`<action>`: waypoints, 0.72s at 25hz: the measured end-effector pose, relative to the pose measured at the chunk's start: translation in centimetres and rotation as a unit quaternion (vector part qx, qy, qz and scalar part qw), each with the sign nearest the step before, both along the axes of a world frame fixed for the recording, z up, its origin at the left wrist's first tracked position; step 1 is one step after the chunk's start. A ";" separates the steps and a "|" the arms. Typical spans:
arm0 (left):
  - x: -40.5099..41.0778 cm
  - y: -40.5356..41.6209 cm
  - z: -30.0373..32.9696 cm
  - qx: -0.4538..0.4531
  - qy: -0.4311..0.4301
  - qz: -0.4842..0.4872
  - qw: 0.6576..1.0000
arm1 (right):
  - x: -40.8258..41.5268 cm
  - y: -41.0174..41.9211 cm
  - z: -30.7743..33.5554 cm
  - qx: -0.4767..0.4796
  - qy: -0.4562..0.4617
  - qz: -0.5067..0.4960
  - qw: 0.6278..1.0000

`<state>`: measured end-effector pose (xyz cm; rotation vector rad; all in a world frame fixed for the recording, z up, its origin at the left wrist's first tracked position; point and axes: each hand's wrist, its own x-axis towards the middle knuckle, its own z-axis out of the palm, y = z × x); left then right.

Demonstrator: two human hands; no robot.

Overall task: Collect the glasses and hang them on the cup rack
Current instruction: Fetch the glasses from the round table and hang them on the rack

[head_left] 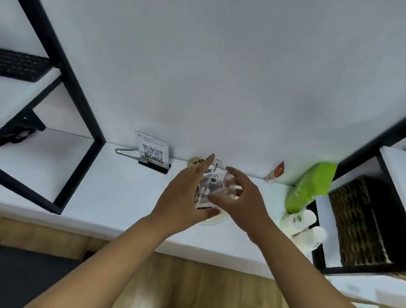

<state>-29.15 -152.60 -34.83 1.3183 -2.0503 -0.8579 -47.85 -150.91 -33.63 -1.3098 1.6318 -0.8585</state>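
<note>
A clear glass (pixel 211 192) lies tilted on its side in mid-air over the white counter (pixel 118 190). My left hand (pixel 182 199) holds its left end, thumb underneath and straight fingers along the far side. The curled fingers and thumb of my right hand (pixel 245 198) grip its right end. Whether a second glass sits between the hands is unclear. Behind and below the glass stands the cup rack (pixel 217 164), thin metal arms on a round pale base, mostly hidden by my hands.
A QR-code card (pixel 153 151) in a black stand and a metal triangle (pixel 127 152) sit at the wall to the left. A green bag (pixel 311 187), white paper cups (pixel 306 226) and wicker baskets (pixel 365 221) crowd the right. A black shelf frame (pixel 55 68) stands left.
</note>
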 end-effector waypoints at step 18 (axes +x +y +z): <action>-1.1 -4.7 -14.6 0.033 -0.023 0.018 0.999 | 0.5 -2.5 -11.6 -0.002 0.185 0.081 0.979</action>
